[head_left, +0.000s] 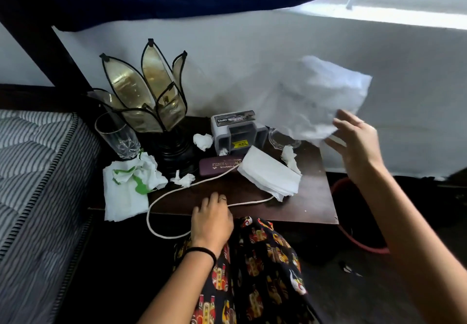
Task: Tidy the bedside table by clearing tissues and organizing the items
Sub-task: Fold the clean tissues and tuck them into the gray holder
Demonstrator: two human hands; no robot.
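Our left hand rests loose on the dark wooden table; our right hand holds a white tissue sheet aloft, likely for binning.

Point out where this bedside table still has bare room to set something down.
Bare wood shows on the table at its right front corner, right of the flat tissue, and in a strip between the white cord and the maroon case. The back and left are crowded: lamp, glass, grey box, crumpled tissues.

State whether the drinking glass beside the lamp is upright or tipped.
Upright: the drinking glass stands on its base, rim up, beside the lamp.
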